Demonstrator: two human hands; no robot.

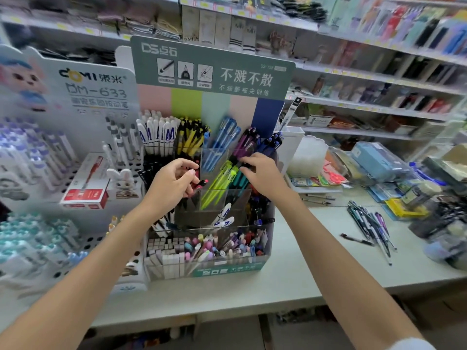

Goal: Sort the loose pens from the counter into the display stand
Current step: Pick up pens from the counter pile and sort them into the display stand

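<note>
left hand (174, 184), red-tipped pen (203, 183), perhaps pointing right

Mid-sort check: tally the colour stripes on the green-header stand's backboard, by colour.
Pink stripes: 2
Green stripe: 1
Teal stripe: 1
Blue stripe: 1
Total: 5

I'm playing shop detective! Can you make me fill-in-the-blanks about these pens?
The loose pens lie to the ___ of the stand.
The bunny sits beside a ___ box.
The left hand and right hand both reach into the ___.
Missing words: right, red, stand.
</note>
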